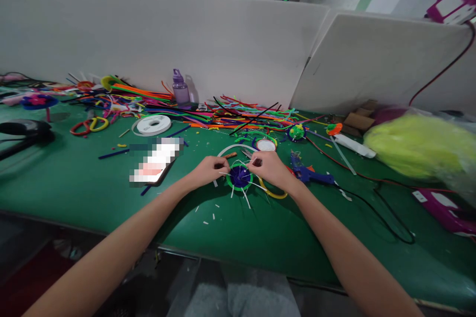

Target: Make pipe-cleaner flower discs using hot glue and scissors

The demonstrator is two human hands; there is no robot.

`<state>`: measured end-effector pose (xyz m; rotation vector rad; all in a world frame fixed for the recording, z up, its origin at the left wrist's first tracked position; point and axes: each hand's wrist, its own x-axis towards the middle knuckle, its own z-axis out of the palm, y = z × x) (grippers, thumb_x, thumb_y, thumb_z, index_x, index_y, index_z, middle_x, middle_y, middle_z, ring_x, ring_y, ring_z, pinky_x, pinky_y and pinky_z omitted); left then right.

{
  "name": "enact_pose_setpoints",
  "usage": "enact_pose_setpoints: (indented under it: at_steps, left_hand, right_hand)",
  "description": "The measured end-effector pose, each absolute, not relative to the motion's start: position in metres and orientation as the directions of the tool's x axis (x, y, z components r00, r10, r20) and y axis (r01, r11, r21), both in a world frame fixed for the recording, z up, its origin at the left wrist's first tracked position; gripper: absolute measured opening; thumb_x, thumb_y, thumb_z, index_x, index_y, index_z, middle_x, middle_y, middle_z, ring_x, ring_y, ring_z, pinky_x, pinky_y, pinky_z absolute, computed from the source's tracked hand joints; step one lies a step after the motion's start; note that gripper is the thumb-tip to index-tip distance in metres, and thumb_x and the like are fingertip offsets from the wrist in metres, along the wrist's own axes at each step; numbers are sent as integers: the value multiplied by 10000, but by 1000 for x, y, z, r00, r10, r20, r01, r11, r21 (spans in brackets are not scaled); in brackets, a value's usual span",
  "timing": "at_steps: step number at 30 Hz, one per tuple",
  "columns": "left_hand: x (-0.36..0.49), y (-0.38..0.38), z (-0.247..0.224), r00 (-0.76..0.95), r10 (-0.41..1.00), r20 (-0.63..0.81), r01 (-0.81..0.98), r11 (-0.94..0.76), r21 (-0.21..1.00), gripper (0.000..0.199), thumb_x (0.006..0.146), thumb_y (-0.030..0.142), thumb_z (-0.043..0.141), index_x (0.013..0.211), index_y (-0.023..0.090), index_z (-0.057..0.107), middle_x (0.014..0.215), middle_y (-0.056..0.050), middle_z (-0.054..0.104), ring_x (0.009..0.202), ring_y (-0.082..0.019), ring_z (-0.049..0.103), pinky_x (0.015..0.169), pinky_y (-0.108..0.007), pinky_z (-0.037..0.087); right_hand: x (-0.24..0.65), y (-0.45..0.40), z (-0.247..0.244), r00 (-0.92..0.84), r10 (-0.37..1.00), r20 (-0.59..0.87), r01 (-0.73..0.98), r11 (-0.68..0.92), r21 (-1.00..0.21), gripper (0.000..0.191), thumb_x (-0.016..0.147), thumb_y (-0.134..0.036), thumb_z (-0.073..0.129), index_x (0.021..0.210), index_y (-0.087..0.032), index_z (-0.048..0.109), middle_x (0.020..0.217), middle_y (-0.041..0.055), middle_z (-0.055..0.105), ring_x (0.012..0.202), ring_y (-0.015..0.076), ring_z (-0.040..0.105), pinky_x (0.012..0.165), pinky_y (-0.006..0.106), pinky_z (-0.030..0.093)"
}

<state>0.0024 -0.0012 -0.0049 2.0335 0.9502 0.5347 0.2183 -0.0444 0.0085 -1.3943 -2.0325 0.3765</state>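
A round piece with a purple middle and a green rim lies on the green table, with thin white strips sticking out around it. At its upper left edge, my left hand is closed in a pinch on a white strip. Opposite, at the upper right edge, my right hand also pinches a white strip. Yellow-handled scissors lie partly under my right hand. Just right of my right wrist is a blue glue gun.
Bundled colourful pipe cleaners run along the back. A white ribbon spool, a phone and red-and-yellow scissors lie left; a purple bottle stands behind. Cables and a yellow-green bag occupy the right.
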Motion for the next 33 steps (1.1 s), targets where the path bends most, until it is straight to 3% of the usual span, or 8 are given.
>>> enact_pose_setpoints:
  at_steps: [23,33]
  left_hand:
    - [4,-2,-5,618,785,35,445,-387,808,139,686,239,453,630,139,533,575,28,440,558,-95,391,533,-212,289]
    - [3,-1,-7,625,780,44,423,-385,820,126,686,220,465,620,139,535,570,37,447,554,-87,393,534,-206,293]
  right_hand:
    - [217,-46,11,-253,901,353,744,415,-523,170,742,-222,568,581,-170,555,583,-2,583,539,105,498,528,221,340]
    - [224,-41,8,-274,921,277,708,388,-591,179,778,-324,572,703,-170,625,616,11,602,572,119,521,534,229,355]
